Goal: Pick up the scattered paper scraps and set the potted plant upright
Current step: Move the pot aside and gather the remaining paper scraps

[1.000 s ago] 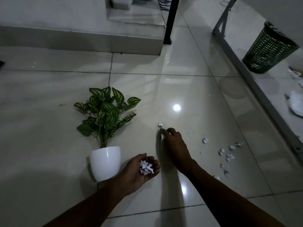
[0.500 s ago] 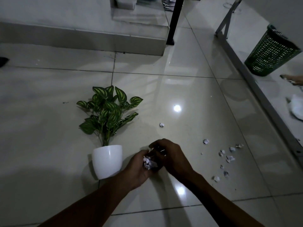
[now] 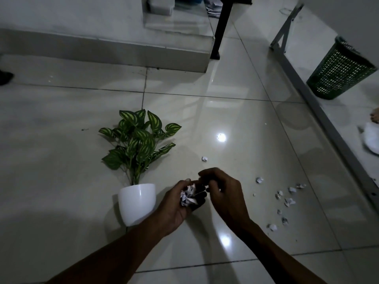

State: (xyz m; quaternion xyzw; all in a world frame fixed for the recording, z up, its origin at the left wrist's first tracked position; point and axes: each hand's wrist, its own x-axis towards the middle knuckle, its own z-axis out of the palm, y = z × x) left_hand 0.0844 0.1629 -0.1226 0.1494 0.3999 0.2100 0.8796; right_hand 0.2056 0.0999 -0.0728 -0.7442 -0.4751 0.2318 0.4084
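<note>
A potted plant lies on its side on the tiled floor, its white pot (image 3: 136, 201) towards me and its green striped leaves (image 3: 139, 140) pointing away. My left hand (image 3: 174, 208) is cupped palm up just right of the pot and holds a wad of crumpled paper scraps (image 3: 187, 196). Right beside that wad hovers my right hand (image 3: 225, 193), fingers curled together, with no scrap visible in them. One scrap (image 3: 204, 158) lies on the floor beyond my hands. Several more scattered scraps (image 3: 287, 199) lie to the right.
A green mesh wastebasket (image 3: 338, 72) stands at the far right behind a grey metal floor rail (image 3: 328, 124). A black furniture leg (image 3: 220, 31) and a raised tiled step (image 3: 123, 52) are at the back. White material (image 3: 371, 140) lies at the right edge.
My right hand drew back from the floor near the lone scrap and came to my left palm. The left hand closed a little around the wad. That scrap stays on the floor.
</note>
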